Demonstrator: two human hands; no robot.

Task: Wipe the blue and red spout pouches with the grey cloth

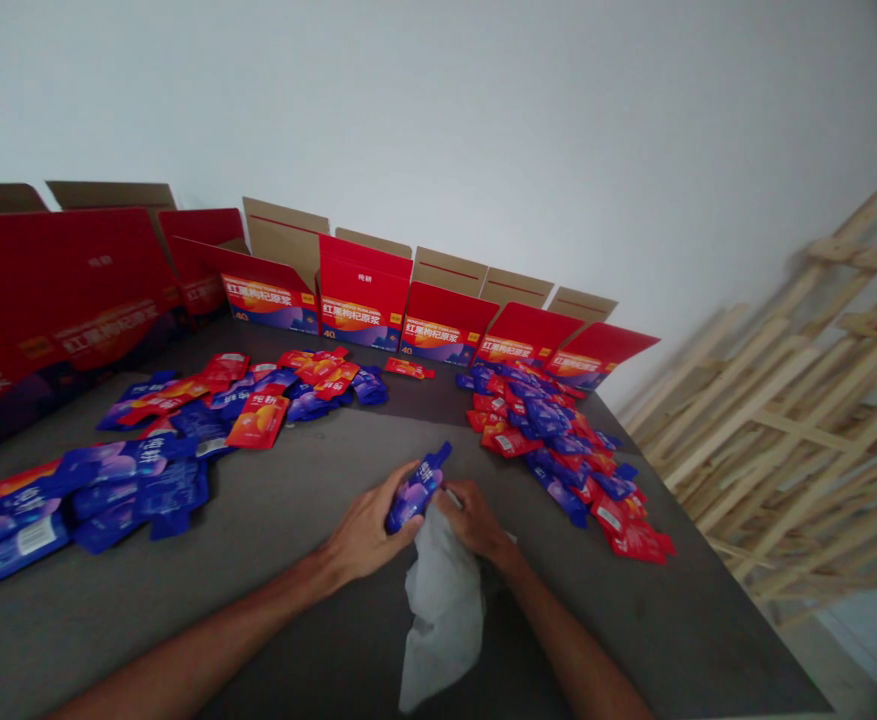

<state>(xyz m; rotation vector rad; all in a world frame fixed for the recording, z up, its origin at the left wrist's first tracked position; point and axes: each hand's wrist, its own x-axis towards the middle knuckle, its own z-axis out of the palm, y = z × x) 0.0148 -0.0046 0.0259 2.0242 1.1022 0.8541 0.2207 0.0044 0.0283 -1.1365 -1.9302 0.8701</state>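
Note:
My left hand grips a blue spouted sachet by its lower body, with the spout pointing up and away. My right hand holds a crumpled white cloth against the sachet's right side, and the cloth hangs down onto the table. Both hands are close together near the middle of the dark grey table.
Loose red and blue sachets lie in a left heap and a right heap. Open red cardboard boxes stand along the wall side. Larger red cartons are at left, and wooden slat frames lean at right.

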